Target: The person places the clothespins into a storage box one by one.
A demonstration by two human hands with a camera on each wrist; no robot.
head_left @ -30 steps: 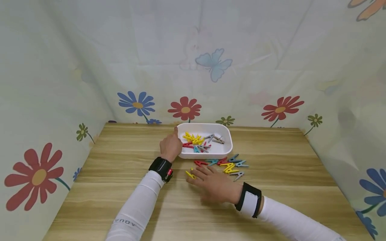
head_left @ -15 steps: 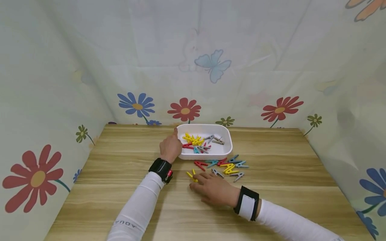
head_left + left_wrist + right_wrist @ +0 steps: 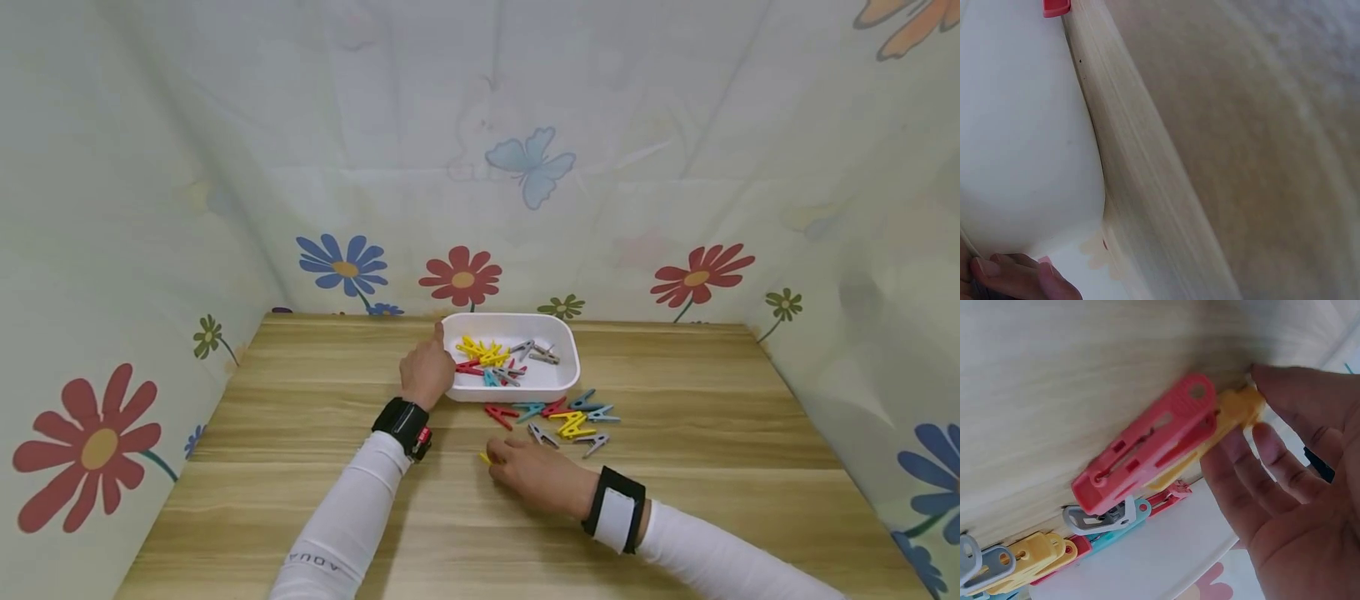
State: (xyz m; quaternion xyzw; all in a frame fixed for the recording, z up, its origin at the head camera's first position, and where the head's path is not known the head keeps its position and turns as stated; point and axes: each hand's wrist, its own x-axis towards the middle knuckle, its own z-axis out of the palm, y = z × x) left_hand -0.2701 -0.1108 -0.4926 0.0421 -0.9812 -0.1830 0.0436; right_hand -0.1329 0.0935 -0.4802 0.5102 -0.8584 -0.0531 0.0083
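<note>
The left hand (image 3: 428,367) holds the left end of a white plastic bin (image 3: 567,371), one finger stretched along its rim. Fingertips (image 3: 988,269) of that hand show against the bin's corner in the left wrist view. In the bin lie several yellow, red, grey and teal clothespins. On the table in front of it, the right hand (image 3: 543,477) pinches a yellow clothespin (image 3: 1235,412) between thumb and fingers. A red clothespin (image 3: 1147,444) overlaps the yellow one in the right wrist view; the head view hides it.
Several loose clothespins lie along the bin's front side, among them a red one (image 3: 500,414), a grey one (image 3: 542,434) and a yellow one (image 3: 573,425). Behind the wooden table (image 3: 300,400) hangs a flower-print curtain (image 3: 375,125).
The right hand's spread fingers have drawn together on the yellow clothespin, uncovering a grey clothespin behind the hand. The left hand stays at the bin.
</note>
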